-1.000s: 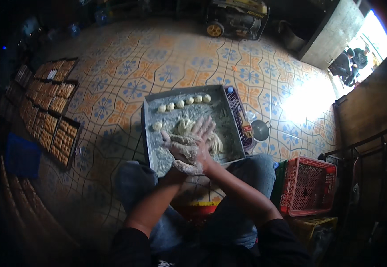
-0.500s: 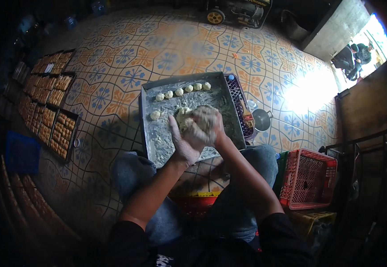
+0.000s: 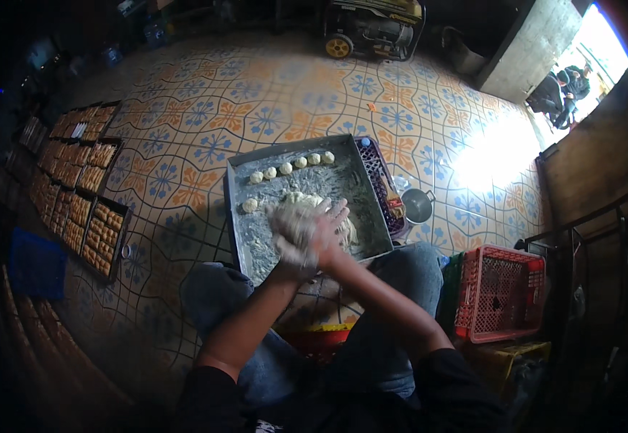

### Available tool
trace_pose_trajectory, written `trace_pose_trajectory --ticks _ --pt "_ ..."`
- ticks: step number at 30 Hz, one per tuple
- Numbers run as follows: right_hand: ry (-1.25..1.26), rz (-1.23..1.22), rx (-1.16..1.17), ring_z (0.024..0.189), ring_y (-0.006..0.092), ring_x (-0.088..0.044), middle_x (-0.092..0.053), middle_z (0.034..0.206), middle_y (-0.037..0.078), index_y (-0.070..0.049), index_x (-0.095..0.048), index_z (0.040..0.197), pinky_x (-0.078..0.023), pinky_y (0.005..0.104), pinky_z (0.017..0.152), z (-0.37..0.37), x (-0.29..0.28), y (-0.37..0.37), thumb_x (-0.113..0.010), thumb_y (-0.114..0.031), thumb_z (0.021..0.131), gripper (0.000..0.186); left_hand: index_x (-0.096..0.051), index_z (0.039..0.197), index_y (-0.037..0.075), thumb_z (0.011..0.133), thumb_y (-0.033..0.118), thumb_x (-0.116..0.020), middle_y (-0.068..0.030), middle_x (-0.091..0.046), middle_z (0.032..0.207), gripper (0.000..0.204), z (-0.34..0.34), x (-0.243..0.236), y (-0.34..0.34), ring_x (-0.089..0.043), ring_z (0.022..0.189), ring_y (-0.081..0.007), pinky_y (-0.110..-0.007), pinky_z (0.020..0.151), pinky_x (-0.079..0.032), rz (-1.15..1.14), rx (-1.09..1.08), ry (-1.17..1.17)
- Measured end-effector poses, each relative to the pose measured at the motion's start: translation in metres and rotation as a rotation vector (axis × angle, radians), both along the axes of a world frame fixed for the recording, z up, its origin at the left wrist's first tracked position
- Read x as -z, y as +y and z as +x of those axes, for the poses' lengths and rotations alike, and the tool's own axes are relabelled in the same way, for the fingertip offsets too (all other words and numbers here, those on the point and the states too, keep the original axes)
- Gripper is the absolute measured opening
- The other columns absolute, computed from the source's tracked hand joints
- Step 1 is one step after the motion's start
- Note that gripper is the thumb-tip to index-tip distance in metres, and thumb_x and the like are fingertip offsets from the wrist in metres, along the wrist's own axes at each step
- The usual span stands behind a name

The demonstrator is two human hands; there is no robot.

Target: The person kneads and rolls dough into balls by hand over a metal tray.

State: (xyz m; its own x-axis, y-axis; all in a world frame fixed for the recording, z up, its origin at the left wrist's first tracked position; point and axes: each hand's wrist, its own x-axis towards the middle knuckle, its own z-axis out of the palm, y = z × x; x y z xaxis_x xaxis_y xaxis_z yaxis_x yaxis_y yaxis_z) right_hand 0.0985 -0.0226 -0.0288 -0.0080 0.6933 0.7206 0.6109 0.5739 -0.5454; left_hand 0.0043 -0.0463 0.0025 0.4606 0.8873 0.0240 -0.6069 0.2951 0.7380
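A metal tray [image 3: 231, 216], dusted with flour, lies in front of my knees. Inside it a mass of pale dough [image 3: 350, 232] sits mostly beneath my hands. My floury left hand [image 3: 292, 229] is over the dough, its fingers smeared by motion. Against it is my right hand [image 3: 326, 234], with outstretched, slightly spread fingers over the dough. Whether anything is between the palms is hidden. Several small dough balls [image 3: 286, 168] form a row along the tray's far side, and a single dough ball [image 3: 249, 206] lies nearer on the left.
Right of the tray are a purple crate [image 3: 373, 162], a brush [image 3: 394, 205] and a metal pot [image 3: 418, 207]. A red crate [image 3: 501, 292] stands by my right knee. Trays of baked pieces [image 3: 102, 231] lie left. A generator [image 3: 371, 29] stands far off; people sit by the bright doorway.
My hands have shifted left over the dough; the left one has become blurred while the right one's fingers now show stretched out. The whole view has tipped slightly upward.
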Motion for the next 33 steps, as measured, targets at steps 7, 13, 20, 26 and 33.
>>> trace_pose_trajectory --ticks 7,13,20,26,33 --pt "-0.223 -0.575 -0.358 0.139 0.0403 -0.046 -0.053 0.147 0.024 -0.012 -0.067 0.133 -0.026 0.0554 0.121 0.019 -0.052 -0.006 -0.066 -0.042 0.087 0.054 -0.045 0.153 0.006 0.086 0.093 -0.026 -0.0163 -0.047 0.155 0.111 -0.006 -0.028 -0.011 -0.047 0.14 -0.0311 -0.052 0.116 -0.038 -0.545 -0.078 -0.271" --pt "-0.366 -0.064 -0.115 0.137 0.0352 -0.051 -0.051 0.151 0.022 -0.012 -0.065 0.135 -0.041 0.0512 0.114 -0.004 -0.019 -0.021 -0.065 -0.052 0.089 0.061 -0.012 0.164 0.003 0.079 0.1 -0.024 -0.0225 -0.012 0.17 0.13 -0.015 -0.011 -0.004 -0.014 0.158 -0.0337 -0.052 0.125 -0.02 -0.145 0.266 -0.524" --pt "-0.095 -0.761 -0.278 0.121 0.0423 -0.063 -0.064 0.136 0.022 -0.002 -0.067 0.127 -0.045 0.0493 0.107 0.021 -0.028 0.004 -0.073 -0.051 0.083 0.066 -0.012 0.164 0.003 0.082 0.097 -0.028 -0.0235 -0.016 0.169 0.126 0.006 -0.023 -0.006 -0.015 0.157 -0.0393 -0.052 0.125 -0.02 -0.54 0.013 -0.5" --pt "-0.204 -0.356 -0.359 0.156 0.0445 -0.019 -0.015 0.17 0.023 -0.005 -0.043 0.152 -0.018 0.0645 0.122 0.031 0.029 -0.002 -0.065 -0.05 0.091 0.079 -0.029 0.16 0.004 0.081 0.097 -0.023 -0.0208 -0.024 0.167 0.122 -0.017 -0.025 0.001 -0.025 0.154 -0.0377 -0.056 0.124 -0.021 -0.373 0.313 -0.601" --pt "-0.441 -0.41 0.892 0.104 0.0359 -0.071 -0.073 0.116 0.02 -0.009 -0.076 0.114 -0.055 0.0492 0.09 -0.057 0.017 0.001 -0.069 -0.031 0.087 0.036 -0.025 0.161 0.007 0.079 0.099 -0.024 -0.0248 -0.023 0.167 0.123 0.0 0.003 0.004 -0.024 0.153 -0.0421 -0.058 0.122 -0.027 -0.029 0.344 -0.519"
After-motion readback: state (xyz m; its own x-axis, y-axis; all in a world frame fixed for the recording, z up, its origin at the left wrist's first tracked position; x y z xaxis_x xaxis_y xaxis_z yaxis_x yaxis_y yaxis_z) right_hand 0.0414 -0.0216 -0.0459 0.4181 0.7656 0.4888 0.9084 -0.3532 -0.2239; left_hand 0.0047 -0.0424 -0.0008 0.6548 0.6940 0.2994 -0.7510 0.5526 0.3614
